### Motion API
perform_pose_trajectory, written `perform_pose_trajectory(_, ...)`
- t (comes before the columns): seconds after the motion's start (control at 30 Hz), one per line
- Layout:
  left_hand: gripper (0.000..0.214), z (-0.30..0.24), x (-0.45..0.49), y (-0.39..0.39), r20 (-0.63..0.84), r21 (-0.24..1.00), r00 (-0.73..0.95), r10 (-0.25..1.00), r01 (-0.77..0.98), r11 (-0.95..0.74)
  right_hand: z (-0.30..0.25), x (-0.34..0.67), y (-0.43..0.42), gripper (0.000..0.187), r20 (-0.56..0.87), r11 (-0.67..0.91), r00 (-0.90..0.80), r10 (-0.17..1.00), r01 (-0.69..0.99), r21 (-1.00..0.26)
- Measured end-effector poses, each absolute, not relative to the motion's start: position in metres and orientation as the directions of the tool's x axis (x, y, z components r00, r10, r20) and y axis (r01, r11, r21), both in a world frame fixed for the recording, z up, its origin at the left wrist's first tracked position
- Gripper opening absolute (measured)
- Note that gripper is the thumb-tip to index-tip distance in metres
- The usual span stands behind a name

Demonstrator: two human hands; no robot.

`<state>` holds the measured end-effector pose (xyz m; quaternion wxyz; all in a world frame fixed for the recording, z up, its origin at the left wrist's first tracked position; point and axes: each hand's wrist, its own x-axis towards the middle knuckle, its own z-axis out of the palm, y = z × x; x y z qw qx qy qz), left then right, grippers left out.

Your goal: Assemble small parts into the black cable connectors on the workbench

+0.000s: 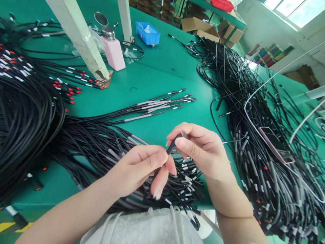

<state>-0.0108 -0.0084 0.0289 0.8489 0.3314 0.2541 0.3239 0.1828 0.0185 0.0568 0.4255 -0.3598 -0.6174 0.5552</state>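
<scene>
Both hands are nearly closed, working on a black cable end (172, 145) held up over the near part of the green table (162, 74). The left hand (142, 166) pinches it low between thumb and bent forefinger, the other fingers curling loosely beneath. The right hand (205, 150) grips its upper tip between thumb and fingertips, those fingers folded in. A small metallic piece (183, 134) shows at the right fingertips, just beside the black cable end; it is too small and too covered to identify. The left hand hides part of the cable below its grip, so which strand it belongs to cannot be told.

Under and left of the black cable end spreads a bundle of cables (96, 135), partly hidden by the left hand and forearm. Farther left of it, a thick coil (22, 118) is cut off by the view's edge. Well to its right, a phone (274, 140) lies on a cable heap (248, 149), also cut off.
</scene>
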Motion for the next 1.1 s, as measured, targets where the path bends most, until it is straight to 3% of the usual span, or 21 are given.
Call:
perform_pose_trajectory(0.17, 0.033, 0.028, -0.011, -0.008, -0.271, 0.822, 0.489, 0.829, -0.331, 0.464, 0.055, 0.177, 0.016, 0.038, 0.117, 0.140, -0.255, 0.960, 0.072, -0.988)
perform_pose_trajectory(0.33, 0.027, 0.031, -0.014, -0.007, -0.305, 0.874, 0.415, 0.857, -0.236, 0.425, 0.056, 0.180, 0.011, 0.017, 0.223, 0.282, -0.252, 0.942, 0.230, -0.931)
perform_pose_trajectory(0.53, 0.030, 0.032, -0.016, -0.005, -0.263, 0.878, 0.389, 0.883, -0.283, 0.386, 0.055, 0.181, 0.002, 0.018, 0.449, 0.476, -0.167, 0.878, 0.418, -0.774)
perform_pose_trajectory(0.93, 0.031, 0.033, -0.018, -0.005, -0.273, 0.854, 0.374, 0.887, -0.330, 0.402, 0.055, 0.172, -0.005, 0.015, 0.457, 0.487, -0.188, 0.869, 0.480, -0.729)
perform_pose_trajectory(1.1, 0.030, 0.031, -0.017, -0.005, -0.252, 0.851, 0.388, 0.887, -0.348, 0.394, 0.055, 0.172, -0.005, 0.014, 0.408, 0.491, -0.273, 0.871, 0.463, -0.738)
